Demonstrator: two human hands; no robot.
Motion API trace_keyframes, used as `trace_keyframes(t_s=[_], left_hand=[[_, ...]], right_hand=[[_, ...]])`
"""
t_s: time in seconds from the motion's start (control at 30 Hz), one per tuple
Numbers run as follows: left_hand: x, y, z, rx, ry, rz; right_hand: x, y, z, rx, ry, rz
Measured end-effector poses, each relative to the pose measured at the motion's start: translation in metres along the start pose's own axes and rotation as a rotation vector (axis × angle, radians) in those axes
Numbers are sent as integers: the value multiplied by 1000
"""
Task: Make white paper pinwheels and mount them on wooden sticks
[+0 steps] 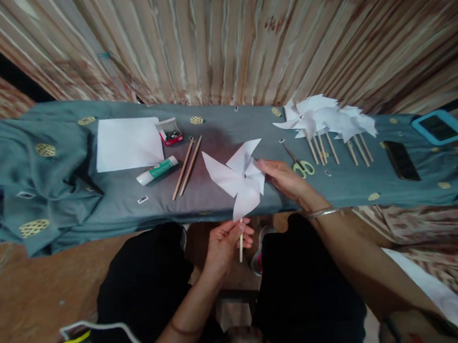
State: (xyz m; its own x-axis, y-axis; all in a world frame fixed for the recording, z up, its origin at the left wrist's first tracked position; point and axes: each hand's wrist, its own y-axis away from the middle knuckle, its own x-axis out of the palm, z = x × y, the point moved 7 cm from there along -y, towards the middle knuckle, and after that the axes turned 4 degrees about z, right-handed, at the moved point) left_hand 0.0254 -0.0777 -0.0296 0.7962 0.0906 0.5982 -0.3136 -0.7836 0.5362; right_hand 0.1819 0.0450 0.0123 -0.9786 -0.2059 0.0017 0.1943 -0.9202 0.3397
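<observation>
A white paper pinwheel [237, 177] on a wooden stick is held up over the front edge of the cloth-covered table. My left hand [226, 240] is closed round its stick, just below the lowest blade. At the right side of the pinwheel, my right hand [282, 175] touches a blade with its fingertips; the thumb and part of the grip are hidden behind the paper. A small pin head shows at the pinwheel's centre. Green-handled scissors [303, 167] lie just beyond my right hand. Two loose wooden sticks [187, 166] rest to the left of the pinwheel.
White paper sheets [127, 144], a red box of pins [170, 134] and a glue stick [157, 171] lie on the left. Several finished pinwheels [327, 117] are piled at the back right. Further right are a dark phone [401, 160] and a blue-framed device [440, 126].
</observation>
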Motion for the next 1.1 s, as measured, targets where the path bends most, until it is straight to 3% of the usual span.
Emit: trace_keyframes(t_s=[0.2, 0.37, 0.57, 0.77, 0.9, 1.1], left_hand=[[15, -3, -29, 89, -69, 31], [29, -15, -63, 243, -217, 29], [64, -53, -96, 381, -353, 138], [76, -81, -94, 437, -502, 179], [72, -88, -87, 397, -541, 176], [73, -90, -94, 385, -521, 191]], right_hand=[[-17, 4, 2, -136, -241, -198], [-26, 4, 3, -208, -285, -219], [-40, 0, 7, -283, -484, -277], [-67, 3, 5, -350, -610, -502], [-91, 10, 3, -369, -540, -681], [-89, 8, 0, -388, -374, -672]])
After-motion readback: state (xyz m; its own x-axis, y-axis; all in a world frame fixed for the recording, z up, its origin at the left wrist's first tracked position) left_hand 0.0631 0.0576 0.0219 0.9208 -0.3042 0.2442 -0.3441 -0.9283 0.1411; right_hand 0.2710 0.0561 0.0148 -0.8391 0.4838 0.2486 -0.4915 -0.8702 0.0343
